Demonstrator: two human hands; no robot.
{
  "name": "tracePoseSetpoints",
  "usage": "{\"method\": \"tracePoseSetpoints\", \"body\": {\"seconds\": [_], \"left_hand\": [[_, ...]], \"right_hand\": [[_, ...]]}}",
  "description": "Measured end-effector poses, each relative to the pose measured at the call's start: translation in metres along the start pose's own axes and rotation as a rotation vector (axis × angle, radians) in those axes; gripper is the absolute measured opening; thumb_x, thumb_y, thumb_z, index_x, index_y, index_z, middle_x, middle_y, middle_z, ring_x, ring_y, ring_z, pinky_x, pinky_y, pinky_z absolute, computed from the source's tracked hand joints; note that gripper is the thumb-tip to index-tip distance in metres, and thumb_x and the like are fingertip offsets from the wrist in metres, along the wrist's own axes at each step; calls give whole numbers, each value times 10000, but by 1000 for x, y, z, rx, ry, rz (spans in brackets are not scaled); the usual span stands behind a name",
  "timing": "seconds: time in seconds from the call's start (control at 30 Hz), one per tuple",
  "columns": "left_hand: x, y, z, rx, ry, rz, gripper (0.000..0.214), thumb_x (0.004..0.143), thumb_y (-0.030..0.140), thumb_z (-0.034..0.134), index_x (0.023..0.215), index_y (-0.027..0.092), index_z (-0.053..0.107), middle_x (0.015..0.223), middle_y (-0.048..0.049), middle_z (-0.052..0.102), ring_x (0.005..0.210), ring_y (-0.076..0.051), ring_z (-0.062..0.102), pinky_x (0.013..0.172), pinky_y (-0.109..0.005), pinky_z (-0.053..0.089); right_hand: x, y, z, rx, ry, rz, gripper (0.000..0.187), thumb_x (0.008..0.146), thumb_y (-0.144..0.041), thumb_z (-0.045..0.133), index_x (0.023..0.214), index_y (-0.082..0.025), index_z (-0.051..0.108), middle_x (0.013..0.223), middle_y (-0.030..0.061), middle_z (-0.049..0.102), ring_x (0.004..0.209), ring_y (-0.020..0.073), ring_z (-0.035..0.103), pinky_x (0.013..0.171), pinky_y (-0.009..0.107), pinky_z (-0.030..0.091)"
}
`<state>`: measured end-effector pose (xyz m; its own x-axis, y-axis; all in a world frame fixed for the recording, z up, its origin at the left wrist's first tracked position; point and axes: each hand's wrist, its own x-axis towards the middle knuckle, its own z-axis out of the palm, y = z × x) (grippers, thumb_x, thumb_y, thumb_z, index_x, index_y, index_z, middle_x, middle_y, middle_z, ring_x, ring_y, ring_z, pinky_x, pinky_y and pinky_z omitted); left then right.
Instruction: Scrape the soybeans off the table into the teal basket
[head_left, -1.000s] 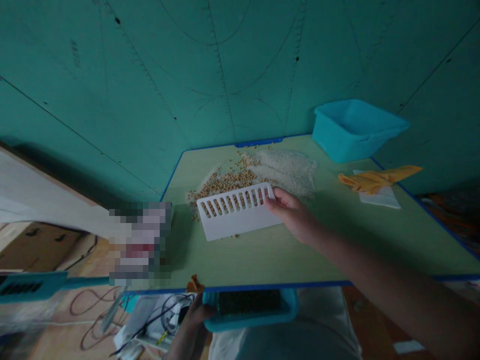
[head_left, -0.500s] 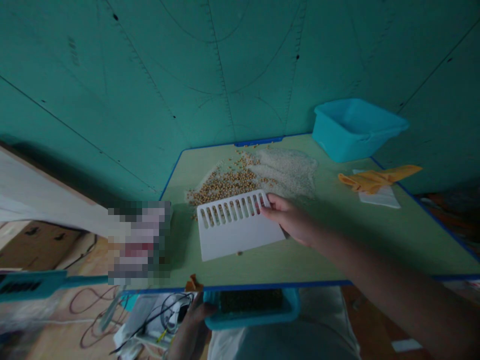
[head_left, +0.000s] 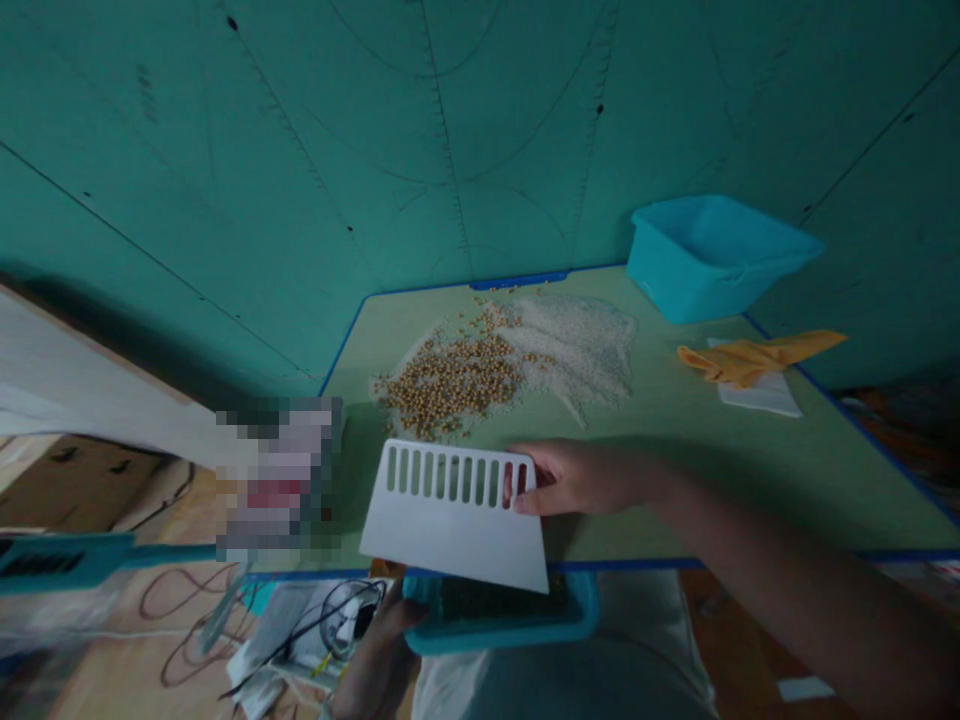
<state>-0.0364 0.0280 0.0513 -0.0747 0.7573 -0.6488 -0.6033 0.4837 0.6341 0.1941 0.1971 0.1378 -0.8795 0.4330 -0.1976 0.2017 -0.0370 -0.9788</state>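
My right hand [head_left: 566, 478] is closed on the right end of a white slotted scraper [head_left: 450, 530], thumb on top. The scraper lies tilted over the table's front edge, its plain lower part reaching over a blue basin [head_left: 510, 640]. Dark contents, too dim to make out, show inside that basin below the edge. My left hand [head_left: 386, 635] grips the basin's left end, its fingers partly hidden. Beyond the scraper, round tan beans [head_left: 454, 375] lie heaped on the table, beside spread white grains [head_left: 577, 340].
A turquoise bin [head_left: 712, 270] stands at the table's back right. An orange cloth [head_left: 750, 358] lies on a white sheet near the right edge. Cables [head_left: 180, 625] and boxes clutter the floor on the left. A green wall [head_left: 300, 130] rises behind the table [head_left: 660, 520].
My right hand has drawn the scraper toward me, off the bean heap to the front edge above the basin. My left hand stays at the basin.
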Motion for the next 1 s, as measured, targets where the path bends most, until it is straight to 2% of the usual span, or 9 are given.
{"method": "tracePoseSetpoints", "body": {"seconds": [0.1, 0.3, 0.4, 0.53, 0.8, 1.0], "left_hand": [[-3, 1, 4, -19, -13, 16, 321, 594, 126, 609, 875, 257, 693, 774, -1, 732, 955, -271, 606, 855, -385, 437], [-1, -1, -3, 17, -15, 23, 274, 620, 142, 608, 857, 246, 699, 826, -6, 734, 989, -273, 591, 860, -378, 434], [-1, -1, -6, 15, 1, 35, 320, 610, 138, 612, 897, 253, 692, 852, -1, 734, 990, -275, 592, 855, -377, 438], [-2, -2, -7, -10, -17, 15, 344, 624, 133, 593, 928, 264, 684, 868, -3, 734, 980, -273, 598, 847, -387, 440], [-2, -3, -8, -10, -104, 26, 353, 629, 142, 588, 952, 245, 685, 889, -18, 734, 1009, -277, 583, 862, -377, 431], [-4, 1, -1, -20, -74, 14, 387, 627, 117, 579, 971, 264, 678, 888, -8, 734, 1001, -275, 590, 860, -385, 434]], "right_hand": [[5, 4, -2, 84, 123, -15, 183, 753, -250, 564, 909, -169, 513, 863, 28, 595, 790, 147, 550, 701, 300, 442], [16, 11, -14, 285, 627, -97, 134, 766, -222, 526, 899, -218, 508, 865, 13, 596, 783, 157, 549, 720, 321, 430], [18, 12, -20, 302, 749, -136, 146, 773, -242, 522, 917, -234, 496, 880, 6, 584, 788, 156, 546, 722, 319, 429], [16, 11, -23, 331, 794, -138, 142, 775, -264, 522, 911, -243, 489, 847, 1, 577, 753, 150, 542, 680, 302, 434], [19, 16, -25, 333, 790, -276, 174, 785, -319, 530, 937, -244, 490, 804, -18, 564, 697, 128, 531, 666, 283, 427], [21, 21, -22, 291, 755, -232, 196, 801, -358, 504, 967, -255, 491, 835, -4, 575, 720, 142, 540, 677, 296, 438]]}}
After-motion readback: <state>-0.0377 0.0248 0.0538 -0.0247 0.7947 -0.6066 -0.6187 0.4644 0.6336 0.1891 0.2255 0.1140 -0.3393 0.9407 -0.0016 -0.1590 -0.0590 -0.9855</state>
